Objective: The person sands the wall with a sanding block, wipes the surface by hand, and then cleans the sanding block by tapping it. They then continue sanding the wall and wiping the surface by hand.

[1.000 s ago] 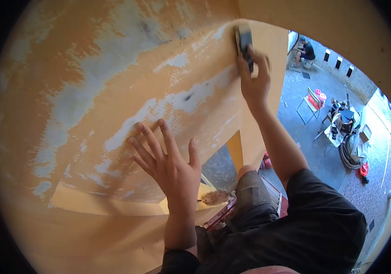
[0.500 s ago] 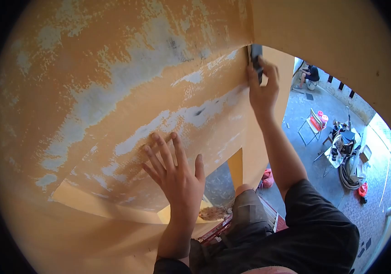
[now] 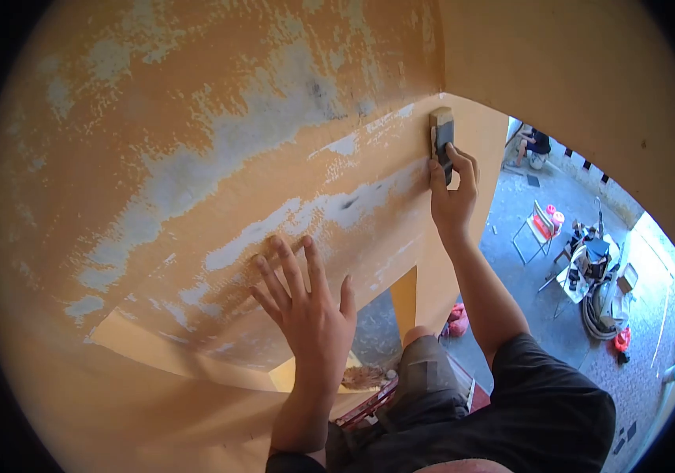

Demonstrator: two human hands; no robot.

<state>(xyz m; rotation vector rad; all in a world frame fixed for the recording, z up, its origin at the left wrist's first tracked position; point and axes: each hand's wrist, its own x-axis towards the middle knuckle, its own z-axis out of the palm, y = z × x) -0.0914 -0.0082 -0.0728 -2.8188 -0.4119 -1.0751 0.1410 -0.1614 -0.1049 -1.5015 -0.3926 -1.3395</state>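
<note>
My right hand (image 3: 455, 191) grips a sanding block (image 3: 443, 134) with a dark handle and a tan pad. The block is held lengthwise against the orange wall (image 3: 298, 165), just below the corner where two surfaces meet. Pale patches and streaks mark the wall, where the orange coat is broken. Lower left of it, my left hand (image 3: 311, 323) has its fingers spread, with the fingertips at the wall under a pale streak. Nothing is in that hand.
Below me are red ladder rails (image 3: 365, 404). On the floor stand a folding chair (image 3: 537, 227) with pink items and a cluttered small table (image 3: 574, 280) beside coiled hose (image 3: 596, 319). Another person (image 3: 533, 143) sits far back near a wall.
My right hand has drawn the sanding block down the wall, away from the upper corner. My left hand stays in nearly the same place, while the view has shifted slightly.
</note>
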